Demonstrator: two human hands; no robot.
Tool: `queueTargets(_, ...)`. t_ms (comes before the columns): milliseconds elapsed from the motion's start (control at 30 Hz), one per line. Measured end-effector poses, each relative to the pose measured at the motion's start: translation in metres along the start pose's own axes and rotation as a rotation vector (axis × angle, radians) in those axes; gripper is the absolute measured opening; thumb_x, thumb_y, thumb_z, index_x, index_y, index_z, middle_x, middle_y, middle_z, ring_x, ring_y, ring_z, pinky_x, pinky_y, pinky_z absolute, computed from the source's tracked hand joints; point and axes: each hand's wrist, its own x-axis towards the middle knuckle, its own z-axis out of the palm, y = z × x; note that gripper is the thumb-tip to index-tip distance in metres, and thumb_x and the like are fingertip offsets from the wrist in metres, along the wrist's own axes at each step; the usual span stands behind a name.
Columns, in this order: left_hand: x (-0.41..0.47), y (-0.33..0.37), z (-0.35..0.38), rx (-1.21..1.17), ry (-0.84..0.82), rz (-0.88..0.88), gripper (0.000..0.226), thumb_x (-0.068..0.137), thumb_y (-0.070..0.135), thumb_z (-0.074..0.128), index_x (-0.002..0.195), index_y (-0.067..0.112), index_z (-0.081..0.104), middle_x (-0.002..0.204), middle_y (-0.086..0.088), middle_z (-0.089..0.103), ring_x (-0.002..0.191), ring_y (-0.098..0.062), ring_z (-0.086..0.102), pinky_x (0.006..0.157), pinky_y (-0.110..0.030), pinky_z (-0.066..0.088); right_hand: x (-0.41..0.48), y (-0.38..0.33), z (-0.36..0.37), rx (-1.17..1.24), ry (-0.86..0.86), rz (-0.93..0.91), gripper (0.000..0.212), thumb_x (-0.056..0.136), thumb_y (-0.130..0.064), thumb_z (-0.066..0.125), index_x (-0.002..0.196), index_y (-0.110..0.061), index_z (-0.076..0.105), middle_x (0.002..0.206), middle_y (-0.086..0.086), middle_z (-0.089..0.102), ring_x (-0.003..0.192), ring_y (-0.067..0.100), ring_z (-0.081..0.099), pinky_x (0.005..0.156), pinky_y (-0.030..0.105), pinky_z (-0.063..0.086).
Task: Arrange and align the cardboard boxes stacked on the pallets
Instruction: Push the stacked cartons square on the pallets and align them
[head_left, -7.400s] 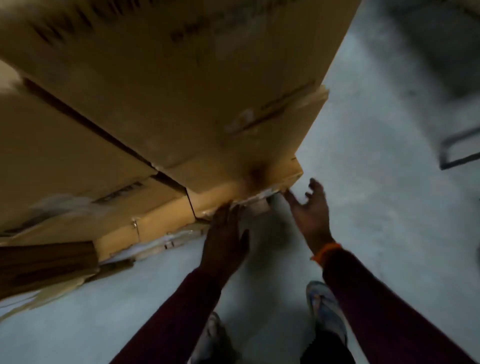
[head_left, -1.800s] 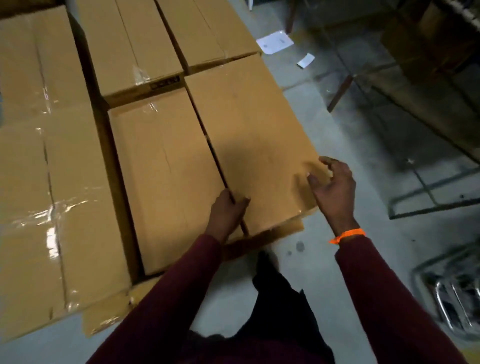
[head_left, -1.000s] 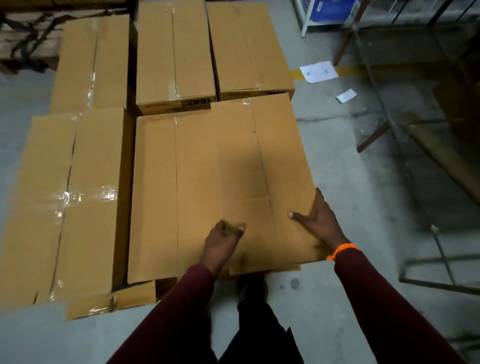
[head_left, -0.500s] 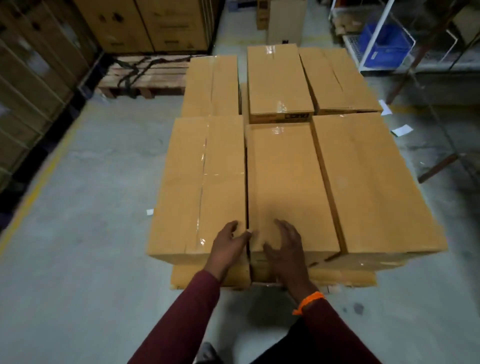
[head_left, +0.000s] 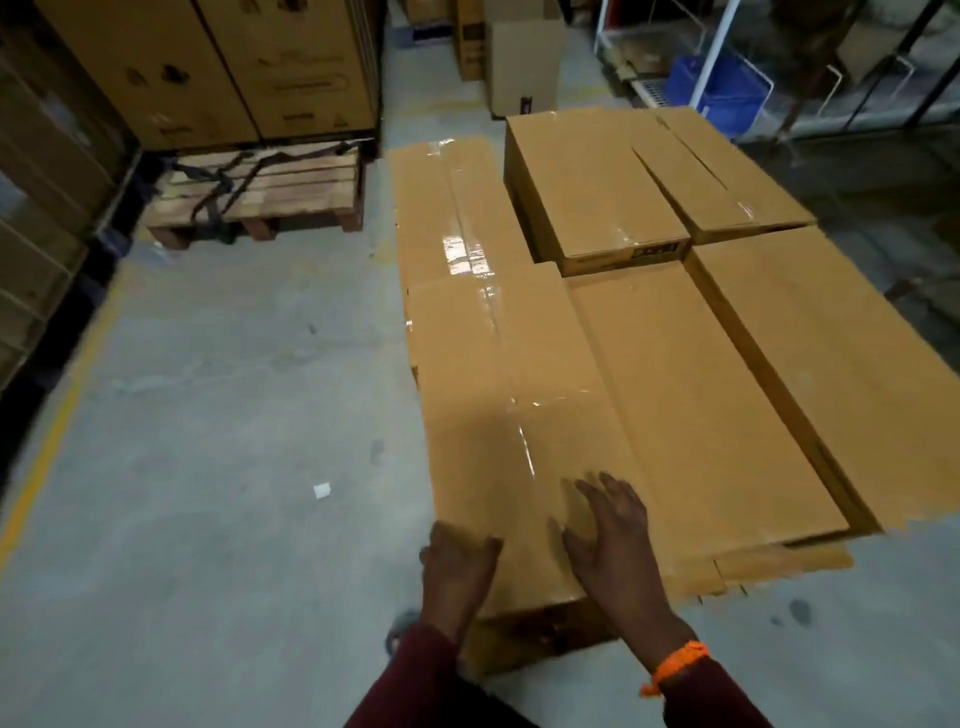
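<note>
Both hands have shifted from the seam between 2 boxes onto the front-left tan cardboard box sealed with clear tape (head_left: 498, 415), so squaring this box is probably the step in hand. The right hand (head_left: 610, 535) lies flat on its top, fingers spread, grasping nothing. The left hand (head_left: 457, 574) rests at its near-left corner; whether its fingers grip cannot be told.

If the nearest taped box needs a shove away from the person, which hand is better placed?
Probably the left: the left hand sits against the near edge of the taped brown cardboard box, behind the push; the right hand lies spread flat on its top.
</note>
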Motion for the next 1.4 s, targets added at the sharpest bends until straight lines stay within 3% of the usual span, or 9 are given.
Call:
queueTargets(133,0.032,-0.01,-0.024,0.161,-0.197,-0.015,0.055,0.094,0.044,0.065,0.132,0.039,0.027,0.145,-0.006,0.041,0.138,-0.023,0.043,0.104,-0.021,0.036,0.055,-0.027,0.029,0.027,0.11,0.121,0.052,0.089,-0.02,0.076,0.138,-0.018,0.06,0.15,0.013,0.048,0.143,0.032,0.033,0.114,0.036,0.024)
queueTargets(233,0.062,-0.009,-0.07,0.077,-0.377,-0.123,0.066,0.081,0.051,0.078,0.126,0.03,0.036,0.122,0.004,0.057,0.103,-0.006,0.057,0.077,-0.005,0.043,0.105,-0.072,0.061,0.064,0.112,0.156,0.052,0.09,-0.018,0.075,0.14,-0.016,0.058,0.151,0.011,0.046,0.143,0.028,0.03,0.115,0.036,0.025)
queueTargets(333,0.109,0.018,-0.127,0.135,-0.448,-0.092,0.098,0.051,0.077,0.078,0.127,0.03,0.036,0.118,0.003,0.055,0.109,-0.012,0.059,0.094,-0.022,0.05,0.159,-0.135,0.094,0.128,0.117,0.129,0.053,0.091,-0.019,0.074,0.14,-0.018,0.057,0.15,0.009,0.047,0.143,0.028,0.033,0.117,0.038,0.032)
queueTargets(500,0.215,0.068,-0.22,-0.094,-0.316,-0.044,0.063,0.079,0.038,0.075,0.133,0.013,0.053,0.101,0.0,0.07,0.088,-0.012,0.064,0.07,-0.021,0.048,0.244,-0.237,0.141,0.192,0.013,0.101,0.05,0.093,-0.02,0.072,0.141,-0.02,0.057,0.143,0.002,0.052,0.129,0.01,0.041,0.104,-0.001,0.02)
queueTargets(633,0.311,0.127,-0.281,-0.164,-0.357,-0.056,0.038,0.091,0.027,0.069,0.125,0.018,0.055,0.117,-0.008,0.066,0.092,-0.016,0.063,0.064,-0.025,0.044,0.31,-0.287,0.185,0.305,-0.004,0.197,0.046,0.093,-0.039,0.067,0.137,-0.038,0.056,0.131,-0.013,0.058,0.118,0.006,0.057,0.099,0.023,0.048)
queueTargets(733,0.385,0.18,-0.321,-0.147,-0.383,0.009,0.038,0.093,0.022,0.067,0.129,0.012,0.058,0.105,-0.008,0.067,0.087,-0.017,0.062,0.062,-0.026,0.043,0.368,-0.312,0.219,0.457,0.103,0.403,0.035,0.092,-0.026,0.074,0.126,-0.028,0.065,0.112,-0.021,0.062,0.102,-0.008,0.058,0.088,0.011,0.047)
queueTargets(1067,0.565,0.39,-0.345,-0.079,-0.637,0.042,0.034,0.097,0.021,0.065,0.129,0.011,0.059,0.116,-0.007,0.06,0.1,-0.022,0.059,0.083,-0.031,0.049,0.555,-0.297,0.265,1.717,0.526,1.153,0.039,0.095,-0.037,0.068,0.125,-0.013,0.064,0.12,0.018,0.06,0.113,0.034,0.06,0.095,0.039,0.052)
queueTargets(1300,0.697,0.506,-0.297,-0.012,-0.578,-0.09,0.031,0.098,0.019,0.063,0.126,0.009,0.055,0.127,-0.019,0.054,0.094,-0.031,0.059,0.081,-0.04,0.053,0.642,-0.291,0.295,1.917,0.986,1.299,0.018,0.099,-0.03,0.065,0.115,-0.021,0.065,0.133,0.005,0.056,0.127,0.022,0.055,0.106,0.031,0.048)
queueTargets(1400,0.726,0.535,-0.293,0.04,-0.58,-0.162,0.021,0.099,0.013,0.061,0.117,0.007,0.055,0.121,-0.021,0.051,0.089,-0.033,0.057,0.088,-0.045,0.048,0.67,-0.291,0.298,1.897,1.067,1.261,0.057,0.091,-0.048,0.072,0.137,-0.019,0.053,0.14,0.004,0.049,0.116,0.015,0.059,0.099,0.027,0.054)
